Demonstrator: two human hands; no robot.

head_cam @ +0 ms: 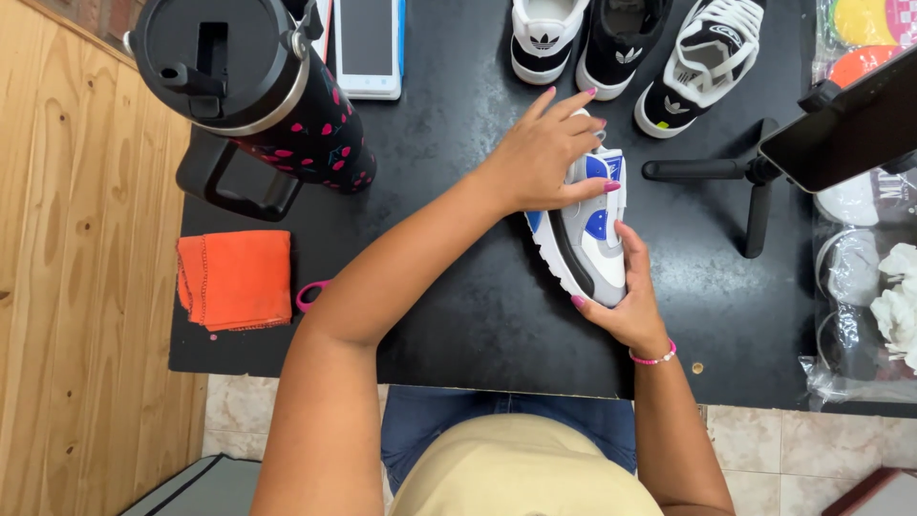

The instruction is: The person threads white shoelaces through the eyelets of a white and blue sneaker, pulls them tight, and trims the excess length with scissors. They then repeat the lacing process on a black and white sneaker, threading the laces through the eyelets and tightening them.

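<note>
A small white, grey and blue leather sneaker with a black stripe and thick white sole [590,239] lies tilted on its side on the black tabletop, near its front edge

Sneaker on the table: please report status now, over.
Left hand on the far end of the white-grey-blue sneaker, right hand gripping the near end. Sneaker on the black table. Nothing in the way.

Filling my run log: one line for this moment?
left hand: grips white-grey-blue sneaker | right hand: cups it | black table
</note>
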